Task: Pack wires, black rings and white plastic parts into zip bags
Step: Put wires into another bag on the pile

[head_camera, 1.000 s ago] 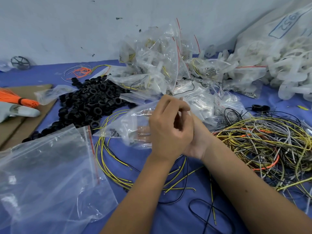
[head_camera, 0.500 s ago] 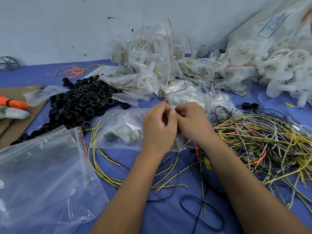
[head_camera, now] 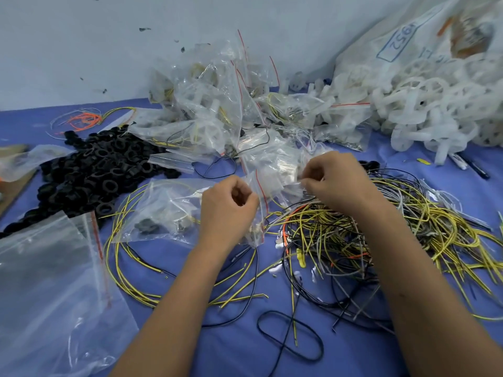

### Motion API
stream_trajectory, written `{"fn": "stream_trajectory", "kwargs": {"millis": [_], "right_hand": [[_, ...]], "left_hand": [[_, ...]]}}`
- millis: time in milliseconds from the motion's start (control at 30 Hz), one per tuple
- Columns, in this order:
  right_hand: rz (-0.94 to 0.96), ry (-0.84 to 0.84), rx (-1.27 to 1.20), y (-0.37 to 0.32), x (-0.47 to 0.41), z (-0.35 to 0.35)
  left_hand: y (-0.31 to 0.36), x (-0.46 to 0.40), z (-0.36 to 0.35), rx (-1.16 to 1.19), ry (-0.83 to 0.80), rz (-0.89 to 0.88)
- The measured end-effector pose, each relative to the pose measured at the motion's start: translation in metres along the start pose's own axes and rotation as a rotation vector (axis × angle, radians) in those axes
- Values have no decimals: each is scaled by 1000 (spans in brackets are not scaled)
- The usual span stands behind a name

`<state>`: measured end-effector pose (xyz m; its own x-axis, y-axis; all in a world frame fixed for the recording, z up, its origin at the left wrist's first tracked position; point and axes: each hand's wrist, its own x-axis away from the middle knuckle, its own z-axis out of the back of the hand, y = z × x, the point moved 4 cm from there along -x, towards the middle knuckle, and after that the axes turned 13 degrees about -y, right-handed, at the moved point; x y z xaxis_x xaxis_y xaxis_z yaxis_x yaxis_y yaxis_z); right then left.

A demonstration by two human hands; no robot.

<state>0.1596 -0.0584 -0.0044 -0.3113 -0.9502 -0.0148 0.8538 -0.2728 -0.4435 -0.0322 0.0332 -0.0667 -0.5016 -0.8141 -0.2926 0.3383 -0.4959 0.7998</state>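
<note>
- My left hand point(head_camera: 228, 210) pinches the mouth of a small zip bag point(head_camera: 174, 210) at its red seal strip, fingers curled in a closed grip on the plastic.
- My right hand point(head_camera: 337, 183) is curled too, its fingertips pinched on clear plastic at the bag's far right corner; whether that plastic is the same bag or one behind it, I cannot tell.
- The bag lies on the blue worktop point(head_camera: 231, 349) between my hands and a heap of black rings point(head_camera: 103, 172) at left; inside it I see a dark ring-like piece and some pale bits.
- Loose yellow wires point(head_camera: 128, 268) curve out from under the bag on its near side.
- A thick tangle of yellow, grey, black and orange wires point(head_camera: 408, 232) sits at right, beneath my right wrist.
- Filled zip bags point(head_camera: 217, 110) are heaped at the far centre against the wall.
- White plastic parts point(head_camera: 435, 110) spill from a large clear sack point(head_camera: 408, 44) at the far right.
- A stack of empty zip bags point(head_camera: 49, 295) lies at the near left.
- A small bundle of orange wires point(head_camera: 84, 119) rests at the far left.
</note>
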Motion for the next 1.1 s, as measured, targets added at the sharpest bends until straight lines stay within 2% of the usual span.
{"fn": "stream_trajectory", "kwargs": {"millis": [100,167,433,500,600,633,767,833,1000,1100], "right_hand": [[-143,242,0,24,6,20],[-223,285,-3,38,5,26],[-190,-133,89,35,-22,9],[-201,-73,58,34,-32,13],[-211,190,22,27,-58,28],[-218,216,55,25,-71,29],[-227,-3,170,21,-112,9],[-229,-44,146,22,-119,3],[-275,105,41,37,-120,10],[-281,304,-48,43,-106,27]], "left_hand": [[-3,1,-4,-42,-63,50],[-3,2,-6,-67,-93,59],[0,2,-8,-88,-118,45],[0,3,-8,-71,-115,43],[0,3,-6,-48,-95,35],[-1,3,-6,-41,-88,35],[-3,2,-5,0,-70,58],[-4,0,-5,0,-61,62],[-4,1,-3,17,-52,72],[-6,0,-1,55,-26,117]]}}
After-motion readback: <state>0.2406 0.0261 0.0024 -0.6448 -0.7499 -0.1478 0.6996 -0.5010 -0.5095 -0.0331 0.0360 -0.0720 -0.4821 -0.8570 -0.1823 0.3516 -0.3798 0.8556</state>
